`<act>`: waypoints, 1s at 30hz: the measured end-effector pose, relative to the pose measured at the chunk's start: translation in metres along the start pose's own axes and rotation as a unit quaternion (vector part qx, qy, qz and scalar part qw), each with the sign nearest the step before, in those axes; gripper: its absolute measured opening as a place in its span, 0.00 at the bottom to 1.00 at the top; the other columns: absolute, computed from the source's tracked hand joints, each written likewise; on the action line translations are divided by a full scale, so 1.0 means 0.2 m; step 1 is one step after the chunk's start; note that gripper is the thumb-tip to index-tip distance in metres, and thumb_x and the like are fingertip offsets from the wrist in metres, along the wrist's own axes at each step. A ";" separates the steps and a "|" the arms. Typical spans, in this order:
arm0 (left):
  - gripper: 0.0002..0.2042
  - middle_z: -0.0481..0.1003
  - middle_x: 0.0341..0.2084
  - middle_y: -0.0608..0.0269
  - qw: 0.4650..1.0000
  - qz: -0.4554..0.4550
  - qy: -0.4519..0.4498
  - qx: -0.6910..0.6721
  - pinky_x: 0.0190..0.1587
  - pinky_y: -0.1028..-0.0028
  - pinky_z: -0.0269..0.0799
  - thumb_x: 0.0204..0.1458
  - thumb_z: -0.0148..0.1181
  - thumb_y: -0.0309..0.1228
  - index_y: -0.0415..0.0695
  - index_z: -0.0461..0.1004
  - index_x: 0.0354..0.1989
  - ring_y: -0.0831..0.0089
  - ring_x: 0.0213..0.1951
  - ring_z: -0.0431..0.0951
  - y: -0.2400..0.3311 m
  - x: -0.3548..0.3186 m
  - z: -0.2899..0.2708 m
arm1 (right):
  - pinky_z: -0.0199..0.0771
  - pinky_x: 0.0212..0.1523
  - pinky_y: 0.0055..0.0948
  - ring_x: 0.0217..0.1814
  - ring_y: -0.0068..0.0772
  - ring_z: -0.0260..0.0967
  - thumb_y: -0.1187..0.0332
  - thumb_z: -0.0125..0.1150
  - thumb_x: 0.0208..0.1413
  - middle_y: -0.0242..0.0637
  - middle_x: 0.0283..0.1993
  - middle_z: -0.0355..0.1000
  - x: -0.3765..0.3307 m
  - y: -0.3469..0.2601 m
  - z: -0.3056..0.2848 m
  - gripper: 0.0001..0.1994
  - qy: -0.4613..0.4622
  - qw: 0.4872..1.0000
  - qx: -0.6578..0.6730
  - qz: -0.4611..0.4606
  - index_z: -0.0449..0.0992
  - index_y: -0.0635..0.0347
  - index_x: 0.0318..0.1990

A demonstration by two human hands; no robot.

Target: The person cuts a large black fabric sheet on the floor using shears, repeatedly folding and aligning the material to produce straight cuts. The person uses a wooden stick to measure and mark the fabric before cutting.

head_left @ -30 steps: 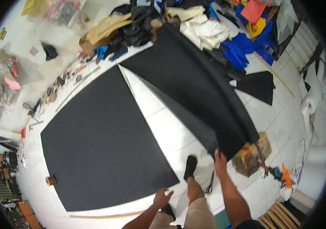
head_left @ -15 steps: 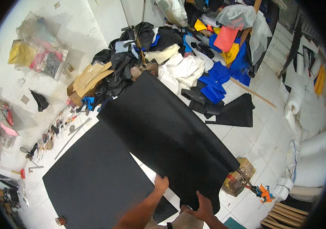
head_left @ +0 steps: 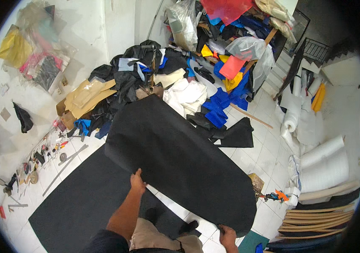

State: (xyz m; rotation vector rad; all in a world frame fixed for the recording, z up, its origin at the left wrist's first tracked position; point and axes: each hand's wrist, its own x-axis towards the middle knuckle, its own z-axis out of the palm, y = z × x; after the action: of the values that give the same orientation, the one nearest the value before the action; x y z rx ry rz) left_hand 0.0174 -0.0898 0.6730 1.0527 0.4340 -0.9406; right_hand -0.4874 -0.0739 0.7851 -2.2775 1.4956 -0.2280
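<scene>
A large black fabric sheet (head_left: pixel 180 152) stretches across the middle, its near edge lifted off the floor. My left hand (head_left: pixel 137 181) is closed on that near edge, left of the middle. Near the sheet's right corner, my right hand (head_left: pixel 228 235) grips the same edge, fingers curled at the material. Another flat black sheet (head_left: pixel 78 202) lies on the tiles at the left, partly covered by the lifted one. Between the two, a strip of white floor shows by my foot.
Piled fabric scraps (head_left: pixel 188 92) and brown cardboard (head_left: pixel 87 95) lie beyond the sheet. Small tools line the left wall, beside a long metal strip (head_left: pixel 66 170). A yellowish box (head_left: pixel 256 181) stands at the sheet's right end. Rolls of white foam (head_left: pixel 325 164) and brown tubes (head_left: pixel 315 221) lie right.
My left hand has moved left and farther out, now holding the sheet's edge. My right hand has shifted to its near right corner. The sheet has spread and lifted; the view has shifted.
</scene>
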 end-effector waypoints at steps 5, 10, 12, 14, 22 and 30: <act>0.12 0.72 0.32 0.53 0.965 0.069 0.046 0.251 0.26 0.65 0.74 0.57 0.58 0.30 0.35 0.69 0.44 0.65 0.27 0.75 0.31 0.20 -0.34 | 0.77 0.40 0.48 0.36 0.55 0.77 0.68 0.59 0.49 0.49 0.33 0.78 -0.25 -0.11 0.16 0.09 -0.028 0.991 -0.092 0.098 0.82 0.55 0.36; 0.09 0.72 0.28 0.53 0.926 0.161 0.036 0.340 0.23 0.67 0.72 0.58 0.55 0.28 0.34 0.67 0.40 0.65 0.23 0.74 0.43 -0.13 -0.74 | 0.76 0.43 0.51 0.41 0.56 0.76 0.59 0.57 0.51 0.51 0.37 0.78 -0.59 -0.20 0.32 0.13 -0.128 0.968 -0.171 0.128 0.82 0.53 0.39; 0.08 0.73 0.27 0.53 0.920 0.178 0.032 0.347 0.24 0.67 0.72 0.59 0.54 0.27 0.33 0.67 0.37 0.65 0.23 0.76 0.56 -0.25 -0.97 | 0.76 0.43 0.51 0.42 0.56 0.76 0.59 0.57 0.51 0.51 0.38 0.78 -0.83 -0.28 0.52 0.14 -0.160 0.961 -0.195 0.115 0.82 0.53 0.40; 0.08 0.73 0.27 0.52 0.911 0.174 0.040 0.372 0.25 0.68 0.72 0.59 0.55 0.27 0.33 0.66 0.37 0.65 0.24 0.76 0.68 -0.39 -1.26 | 0.76 0.44 0.50 0.42 0.56 0.76 0.57 0.57 0.51 0.50 0.39 0.78 -1.04 -0.33 0.76 0.15 -0.185 0.958 -0.193 0.106 0.82 0.53 0.40; 0.07 0.74 0.27 0.49 0.873 0.188 0.093 0.440 0.35 0.62 0.73 0.54 0.58 0.27 0.36 0.68 0.33 0.59 0.31 0.78 0.95 -0.64 -2.43 | 0.67 0.19 0.44 0.18 0.49 0.67 0.62 0.62 0.50 0.47 0.19 0.69 -2.18 -0.63 1.43 0.11 0.054 0.976 -0.177 -0.118 0.74 0.60 0.24; 0.17 0.75 0.47 0.40 0.806 0.208 0.021 0.554 0.52 0.56 0.70 0.56 0.55 0.38 0.38 0.73 0.48 0.43 0.51 0.74 1.29 -1.12 -3.16 | 0.74 0.42 0.51 0.41 0.63 0.73 0.59 0.56 0.57 0.55 0.40 0.76 -2.97 -1.12 1.67 0.14 -0.085 0.985 -0.146 -0.038 0.78 0.57 0.43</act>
State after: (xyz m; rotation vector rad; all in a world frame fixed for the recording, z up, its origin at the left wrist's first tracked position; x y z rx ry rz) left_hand 0.1815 0.6095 0.6791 2.1269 -0.4076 -0.7301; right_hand -0.4269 0.6220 0.6267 -2.5091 1.4342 0.1730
